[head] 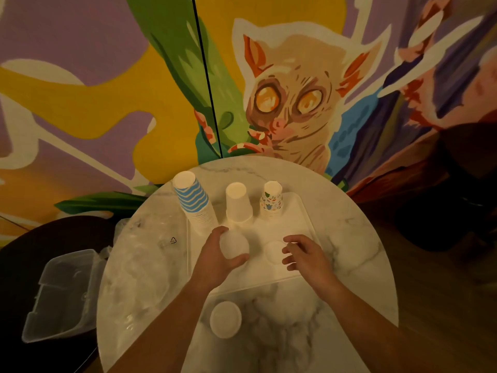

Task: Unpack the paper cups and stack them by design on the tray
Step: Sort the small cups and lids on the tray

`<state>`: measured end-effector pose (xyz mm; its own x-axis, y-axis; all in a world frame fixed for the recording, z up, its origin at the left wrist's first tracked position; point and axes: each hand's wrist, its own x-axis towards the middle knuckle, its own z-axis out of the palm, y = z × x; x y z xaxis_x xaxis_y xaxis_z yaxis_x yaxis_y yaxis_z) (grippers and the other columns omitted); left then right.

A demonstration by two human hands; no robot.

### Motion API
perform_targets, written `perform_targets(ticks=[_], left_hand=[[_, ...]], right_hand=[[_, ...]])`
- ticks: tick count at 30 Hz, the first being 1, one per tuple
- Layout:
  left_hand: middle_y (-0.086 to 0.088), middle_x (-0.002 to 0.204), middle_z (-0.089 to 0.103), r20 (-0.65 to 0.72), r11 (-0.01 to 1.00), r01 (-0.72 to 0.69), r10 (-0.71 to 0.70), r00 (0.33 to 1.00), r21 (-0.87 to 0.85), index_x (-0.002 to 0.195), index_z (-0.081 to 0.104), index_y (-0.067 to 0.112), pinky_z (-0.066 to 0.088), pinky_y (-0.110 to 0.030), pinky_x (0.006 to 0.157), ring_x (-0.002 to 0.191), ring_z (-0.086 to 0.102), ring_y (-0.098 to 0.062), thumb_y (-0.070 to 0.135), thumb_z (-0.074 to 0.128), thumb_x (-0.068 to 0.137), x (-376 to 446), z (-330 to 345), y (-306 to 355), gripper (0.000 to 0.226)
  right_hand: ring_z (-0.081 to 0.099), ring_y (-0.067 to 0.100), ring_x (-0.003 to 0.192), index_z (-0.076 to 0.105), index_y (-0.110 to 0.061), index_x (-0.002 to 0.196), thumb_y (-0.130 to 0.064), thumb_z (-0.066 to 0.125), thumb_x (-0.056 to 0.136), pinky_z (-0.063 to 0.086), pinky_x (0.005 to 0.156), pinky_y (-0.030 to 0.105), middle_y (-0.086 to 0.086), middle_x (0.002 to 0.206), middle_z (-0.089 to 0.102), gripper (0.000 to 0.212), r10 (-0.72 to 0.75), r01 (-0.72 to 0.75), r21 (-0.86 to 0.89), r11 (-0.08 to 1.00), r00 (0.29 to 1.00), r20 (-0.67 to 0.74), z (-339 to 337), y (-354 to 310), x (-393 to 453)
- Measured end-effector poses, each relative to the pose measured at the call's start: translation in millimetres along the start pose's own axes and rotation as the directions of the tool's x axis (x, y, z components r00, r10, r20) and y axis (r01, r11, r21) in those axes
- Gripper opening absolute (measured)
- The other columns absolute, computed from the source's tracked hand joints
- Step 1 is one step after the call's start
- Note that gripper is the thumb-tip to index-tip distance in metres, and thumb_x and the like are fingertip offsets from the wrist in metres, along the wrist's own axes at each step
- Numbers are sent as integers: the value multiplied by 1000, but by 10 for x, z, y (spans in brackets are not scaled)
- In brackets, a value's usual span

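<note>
A white tray (298, 267) lies on the round marble table (357, 254). Along its far edge stand three upside-down stacks: blue-striped cups (192, 200) at the left, plain white cups (238, 203) in the middle, and cups with a colourful print (271, 200) at the right. My left hand (217, 261) is closed around a plain white cup (233, 244) just above the tray's near left part. My right hand (304, 254) hovers with fingers apart beside another white cup (273, 251) that stands on the tray. One more white cup (225, 319) stands on the table in front of the tray.
Crumpled clear plastic wrapping (150, 251) covers the table's left side. A clear plastic container (61, 294) sits on a dark seat to the left. A painted wall rises right behind the table. A dark chair stands at the right.
</note>
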<state>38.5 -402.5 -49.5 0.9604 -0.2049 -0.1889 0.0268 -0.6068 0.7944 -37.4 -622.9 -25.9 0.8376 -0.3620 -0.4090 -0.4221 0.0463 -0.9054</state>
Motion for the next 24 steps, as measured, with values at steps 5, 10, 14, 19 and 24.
perform_targets(ticks=[5,10,14,19,24], left_hand=[[9,137,48,12,999,-38,38,999,25,143,36,28,41,-35,106,126,47,-14,43,95,58,45,15,40,104],[13,140,45,113,970,-123,101,988,211,137,46,43,46,-45,104,127,46,-17,62,77,56,103,19,147,89],[17,127,50,159,960,-138,101,982,242,122,59,38,49,-42,100,119,53,-18,52,76,61,130,31,112,65],[15,146,39,140,932,-140,98,985,336,141,45,43,43,-50,107,133,42,-18,58,78,65,82,12,160,85],[14,149,40,59,940,-184,174,983,286,144,43,41,37,-47,113,137,38,-19,62,78,63,-78,-118,165,91]], right_hand=[[68,18,67,68,-19,100,-9,52,98,55,61,31,10,92,71,19,-5,5,-10,1000,1000,-23,-34,57,22],[68,16,67,68,-20,100,-9,52,98,56,63,30,7,91,72,20,5,-6,-37,999,999,-41,-58,90,11],[68,14,67,70,-20,99,-10,52,97,55,64,29,7,92,73,20,23,-24,-54,998,999,-29,-54,128,-37],[68,15,68,72,-16,97,-9,52,97,54,62,26,6,90,73,21,26,-24,-86,996,1000,13,-47,164,-93],[67,12,65,73,-18,94,-8,53,96,50,59,22,5,86,73,22,-12,21,-161,987,998,57,13,192,-170]])
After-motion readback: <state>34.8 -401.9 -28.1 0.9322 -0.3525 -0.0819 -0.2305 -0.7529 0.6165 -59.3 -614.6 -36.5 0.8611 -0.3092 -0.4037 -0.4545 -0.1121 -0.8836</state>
